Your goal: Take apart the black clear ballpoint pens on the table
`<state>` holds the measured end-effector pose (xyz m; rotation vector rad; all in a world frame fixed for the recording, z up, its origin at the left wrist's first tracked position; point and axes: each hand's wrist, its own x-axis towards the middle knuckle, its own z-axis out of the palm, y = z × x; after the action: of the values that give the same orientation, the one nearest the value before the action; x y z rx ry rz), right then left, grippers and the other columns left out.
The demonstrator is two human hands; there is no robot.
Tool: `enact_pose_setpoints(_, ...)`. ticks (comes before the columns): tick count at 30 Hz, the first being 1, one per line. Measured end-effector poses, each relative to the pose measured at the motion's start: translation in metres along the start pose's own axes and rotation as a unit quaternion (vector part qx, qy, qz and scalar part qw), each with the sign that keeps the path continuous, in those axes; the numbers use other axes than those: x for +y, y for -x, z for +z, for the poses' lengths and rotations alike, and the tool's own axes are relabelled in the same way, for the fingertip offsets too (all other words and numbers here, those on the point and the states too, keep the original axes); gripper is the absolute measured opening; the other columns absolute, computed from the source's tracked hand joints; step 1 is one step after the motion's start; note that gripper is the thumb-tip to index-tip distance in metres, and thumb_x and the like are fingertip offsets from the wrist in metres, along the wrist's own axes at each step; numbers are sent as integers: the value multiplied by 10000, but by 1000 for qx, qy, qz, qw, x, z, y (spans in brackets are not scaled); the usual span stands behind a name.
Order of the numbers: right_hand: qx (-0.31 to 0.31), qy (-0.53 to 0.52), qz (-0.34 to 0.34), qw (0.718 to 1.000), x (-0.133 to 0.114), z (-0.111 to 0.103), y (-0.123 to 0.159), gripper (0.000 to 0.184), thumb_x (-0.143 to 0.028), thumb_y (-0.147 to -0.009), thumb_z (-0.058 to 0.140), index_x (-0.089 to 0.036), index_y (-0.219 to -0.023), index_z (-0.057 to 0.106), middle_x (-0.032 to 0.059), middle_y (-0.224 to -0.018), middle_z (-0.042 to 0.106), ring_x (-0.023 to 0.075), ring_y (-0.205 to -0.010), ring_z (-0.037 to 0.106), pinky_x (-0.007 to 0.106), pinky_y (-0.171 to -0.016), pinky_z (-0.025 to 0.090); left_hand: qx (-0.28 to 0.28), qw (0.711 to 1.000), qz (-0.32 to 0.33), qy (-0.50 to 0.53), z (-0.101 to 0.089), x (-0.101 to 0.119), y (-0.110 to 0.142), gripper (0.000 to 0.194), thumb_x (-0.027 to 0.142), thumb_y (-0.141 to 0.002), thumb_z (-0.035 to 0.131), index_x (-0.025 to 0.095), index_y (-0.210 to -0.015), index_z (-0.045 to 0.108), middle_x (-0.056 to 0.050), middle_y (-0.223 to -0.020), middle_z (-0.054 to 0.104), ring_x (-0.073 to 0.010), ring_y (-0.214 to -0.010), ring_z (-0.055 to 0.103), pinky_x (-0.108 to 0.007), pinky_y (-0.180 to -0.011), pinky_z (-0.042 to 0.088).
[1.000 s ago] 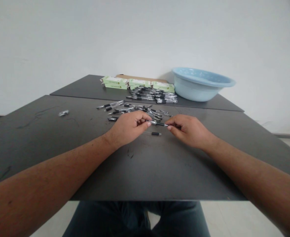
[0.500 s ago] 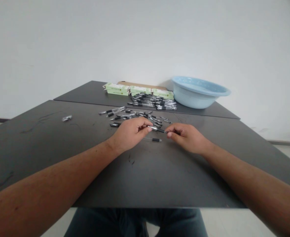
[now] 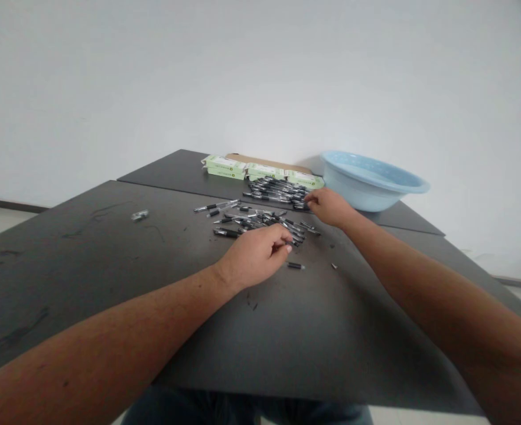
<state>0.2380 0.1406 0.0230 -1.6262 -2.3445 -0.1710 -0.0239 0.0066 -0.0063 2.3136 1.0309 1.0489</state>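
My right hand [image 3: 328,206] is stretched out to the right end of the far stack of pens [image 3: 274,190], with its fingers closed on a pen [image 3: 301,206] there. Nearer to me, my left hand [image 3: 260,254] hovers just in front of a loose heap of clear pens with black grips [image 3: 251,221]. Its thumb and fingers are pinched together; whatever is between them is hidden. One pen part with a black grip [image 3: 295,265] lies on the table beside the left fingertips. A small pointed tip [image 3: 334,265] rests further right.
Light green boxes [image 3: 225,166] stand in a row behind the stack, in front of a brown flat board [image 3: 267,162]. A blue basin [image 3: 367,188] stands at the back right. A small clear piece [image 3: 140,215] lies on the dark table [image 3: 110,265] at left.
Half a second ago both hands held one pen between them. My right hand has moved away to the far stack; my left hand stays near the heap. The view has shifted slightly.
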Motion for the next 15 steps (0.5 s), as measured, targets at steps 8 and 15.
enact_pose_setpoints(8,-2,13,-5,1000,-39,44,-79,344,-161,-900,556,-122,-1157,781,184,-1187,743,287,-1107,644,385,-1028,446,-19,999,30,-38,-3,-2,0,105,223,-918,603,219,-998,671,-22,-915,765,-194,-845,721,-314,-748,530)
enact_pose_setpoints(15,85,-7,-15,996,-58,14,-52,380,-234,-955,529,-130,-1282,693,160,-1166,730,297,-1152,614,421,-1061,435,-21,996,58,-58,-4,-5,-3,129,213,-931,584,207,-1009,686,-33,-966,765,-202,-885,714,-330,-813,535)
